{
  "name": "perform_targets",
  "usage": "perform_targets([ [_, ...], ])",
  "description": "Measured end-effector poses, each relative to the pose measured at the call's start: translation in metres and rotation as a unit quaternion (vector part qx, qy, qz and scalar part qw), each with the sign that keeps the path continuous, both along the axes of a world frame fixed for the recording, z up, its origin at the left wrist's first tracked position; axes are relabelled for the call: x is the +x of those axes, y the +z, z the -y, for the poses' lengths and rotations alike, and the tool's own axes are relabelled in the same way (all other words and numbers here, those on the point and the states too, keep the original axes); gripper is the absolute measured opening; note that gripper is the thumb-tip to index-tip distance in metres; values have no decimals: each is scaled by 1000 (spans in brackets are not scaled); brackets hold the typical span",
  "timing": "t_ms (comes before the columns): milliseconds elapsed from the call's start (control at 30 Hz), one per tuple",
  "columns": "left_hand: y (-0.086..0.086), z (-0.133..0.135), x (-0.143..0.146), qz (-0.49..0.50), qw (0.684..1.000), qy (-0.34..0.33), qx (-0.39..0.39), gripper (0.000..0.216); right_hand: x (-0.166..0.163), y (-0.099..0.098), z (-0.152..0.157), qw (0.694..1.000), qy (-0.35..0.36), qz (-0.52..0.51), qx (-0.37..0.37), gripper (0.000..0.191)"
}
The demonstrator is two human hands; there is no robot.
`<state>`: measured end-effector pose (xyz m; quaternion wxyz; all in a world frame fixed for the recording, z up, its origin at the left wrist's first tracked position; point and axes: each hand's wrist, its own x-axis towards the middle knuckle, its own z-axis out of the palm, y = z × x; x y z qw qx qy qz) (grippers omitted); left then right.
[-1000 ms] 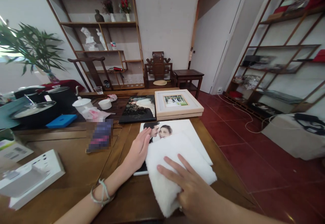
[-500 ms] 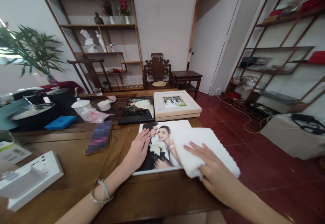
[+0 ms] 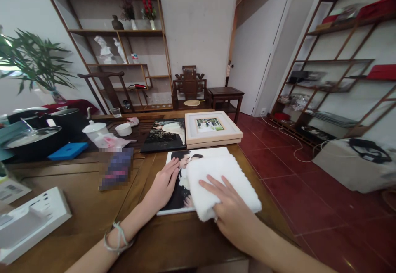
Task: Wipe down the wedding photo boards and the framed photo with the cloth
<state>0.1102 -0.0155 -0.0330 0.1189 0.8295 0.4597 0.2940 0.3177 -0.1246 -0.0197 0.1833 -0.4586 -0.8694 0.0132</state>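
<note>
A photo panel (image 3: 177, 198) of a couple lies flat on the wooden table (image 3: 136, 227) in front of me. My left hand (image 3: 162, 185) rests on the panel's left side, its fingers stretched out flat. A folded white towel (image 3: 221, 166) covers much of the panel's right half and hangs past its right edge. My right hand (image 3: 231, 211) presses on the towel, the thumb tucked at its near edge and the fingers spread on top. Under the towel, part of the picture is hidden.
Behind the panel lie a dark photo panel (image 3: 161, 136) and stacked light wooden frames (image 3: 214, 128). To the left are a pixelated packet (image 3: 116, 169), a blue box (image 3: 68, 151), a white teapot (image 3: 94, 129), a cup (image 3: 123, 129) and a white tray (image 3: 34, 221).
My right hand has moved the towel left across the panel, covering more of the picture. My left hand stays in place on it. The view has shifted slightly.
</note>
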Motion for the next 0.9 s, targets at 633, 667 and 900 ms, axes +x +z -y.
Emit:
perform_targets([
  [633, 2, 2, 2, 21, 1000, -19, 13, 41, -24, 18, -74, 999, 32, 13, -40, 36],
  [667, 1, 2, 2, 21, 1000, -15, 11, 41, -19, 18, -74, 999, 30, 4, -44, 37],
  [900, 0, 2, 2, 17, 1000, 4, 11, 41, 42, 16, -64, 997, -34, -53, -42, 29],
])
